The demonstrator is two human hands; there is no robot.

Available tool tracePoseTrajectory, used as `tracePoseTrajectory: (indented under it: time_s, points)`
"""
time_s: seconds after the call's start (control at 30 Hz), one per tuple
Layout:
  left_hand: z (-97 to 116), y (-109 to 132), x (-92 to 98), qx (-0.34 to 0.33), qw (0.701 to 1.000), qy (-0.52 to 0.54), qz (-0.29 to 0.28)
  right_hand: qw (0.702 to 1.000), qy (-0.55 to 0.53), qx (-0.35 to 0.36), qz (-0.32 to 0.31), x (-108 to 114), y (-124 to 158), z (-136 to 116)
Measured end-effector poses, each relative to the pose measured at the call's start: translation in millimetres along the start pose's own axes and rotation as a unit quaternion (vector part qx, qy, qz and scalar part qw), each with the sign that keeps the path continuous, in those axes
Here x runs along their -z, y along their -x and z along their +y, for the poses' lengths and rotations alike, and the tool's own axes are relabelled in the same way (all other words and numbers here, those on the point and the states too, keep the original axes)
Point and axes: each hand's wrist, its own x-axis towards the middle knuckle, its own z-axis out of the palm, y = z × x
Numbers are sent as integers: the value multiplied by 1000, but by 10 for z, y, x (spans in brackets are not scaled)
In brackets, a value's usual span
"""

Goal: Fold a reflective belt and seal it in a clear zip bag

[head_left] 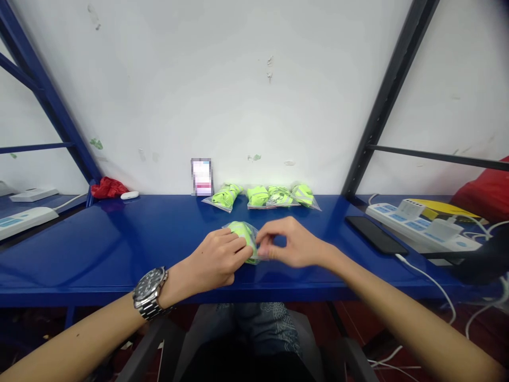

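A clear plastic bag with a folded yellow-green item (245, 236) inside lies near the middle of the blue table. My left hand (222, 254), with a metal watch on its wrist, is closed on the left and near side of this bag. At the bag's right edge my right hand (287, 243) has its thumb and fingers pinched together on the clear plastic; the fingertips are slightly blurred. Further back, against the wall, several similar bags stand in a row, one bag (226, 197) apart at the left and the others (280, 196) side by side.
A phone with a lit screen (202, 177) leans on the wall. Red cloth (108, 188) and a small white object (129, 195) lie back left. A black phone (376, 234) with a white cable lies right, beside a power strip (421, 227). The blue table's front edge (99, 297) is near.
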Motion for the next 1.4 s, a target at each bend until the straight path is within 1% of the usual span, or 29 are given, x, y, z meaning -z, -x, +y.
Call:
tracePoseTrajectory:
  time_s: [0.03, 0.07, 0.1, 0.13, 0.2, 0.23, 0.27, 0.3, 0.4, 0.47, 0.5, 0.57, 0.63, 0.67, 0.7, 0.73, 0.77, 0.83, 0.9, 1.0, 1.07, 1.13, 1.17, 1.23, 1.3, 1.33, 1.4]
  points:
    - [16, 49, -33, 6, 1000, 7, -2, 999, 12, -26, 15, -2, -62, 137]
    - [36, 93, -50, 12, 1000, 15, -7, 996, 61, -49, 40, -18, -128, 299]
    - [59, 131, -51, 17, 1000, 22, -14, 986, 132, -77, 65, -50, -198, 477]
    - [84, 160, -35, 21, 999, 28, -23, 968, 212, -110, 74, -99, -267, 656]
    - [138, 192, 29, 32, 998, 29, -40, 925, 334, -175, 46, -233, -400, 970]
    - [164, 198, 66, 41, 998, 25, -44, 911, 363, -195, 21, -309, -459, 1088]
    - [188, 201, 96, 51, 997, 21, -48, 902, 375, -213, 6, -382, -512, 1175]
    - [210, 203, 113, 63, 997, 17, -51, 899, 374, -227, 4, -445, -558, 1231]
    - [250, 232, 58, 108, 993, -5, -56, 899, 348, -265, 41, -529, -657, 1283]
    - [252, 266, -55, 118, 991, -23, -56, 896, 317, -300, 88, -478, -691, 1282]
    - [245, 279, -123, 116, 991, -29, -55, 897, 282, -316, 128, -425, -696, 1280]
    - [210, 276, -262, 106, 992, -34, -56, 899, 169, -324, 242, -278, -674, 1255]
    - [140, 215, -397, 98, 993, -31, -60, 889, 64, -285, 352, -109, -600, 1171]
    - [88, 161, -464, 92, 994, -28, -61, 881, 47, -260, 391, -28, -545, 1100]
    - [26, 92, -533, 89, 994, -26, -62, 878, 47, -235, 414, 46, -480, 1009]
    - [-47, 14, -604, 92, 993, -28, -64, 875, 68, -209, 432, 109, -408, 904]
    - [-129, -71, -678, 91, 993, -29, -66, 873, 106, -188, 438, 158, -332, 792]
    - [-314, -242, -831, 84, 994, -27, -67, 871, 196, -155, 422, 209, -177, 574]
    - [-505, -389, -978, 87, 993, -21, -74, 872, 269, -148, 380, 197, -25, 403]
    - [-752, -538, -1162, 103, 990, -38, -93, 872, 355, -155, 299, 91, 182, 261]
    - [-868, -596, -1255, 120, 985, -58, -106, 869, 392, -149, 265, -7, 292, 215]
    - [-938, -636, -1328, 141, 981, -72, -115, 872, 410, -128, 236, -102, 365, 177]
    - [-957, -652, -1356, 151, 979, -75, -117, 879, 414, -113, 209, -146, 386, 155]
    - [-966, -679, -1396, 167, 976, -77, -120, 899, 411, -86, 123, -223, 398, 104]
    - [-950, -700, -1409, 177, 973, -75, -125, 912, 402, -71, 36, -293, 384, 64]
    - [-939, -706, -1405, 178, 973, -73, -129, 915, 398, -69, 9, -327, 372, 56]
    - [-923, -703, -1382, 177, 972, -68, -137, 916, 393, -77, -4, -397, 352, 79]
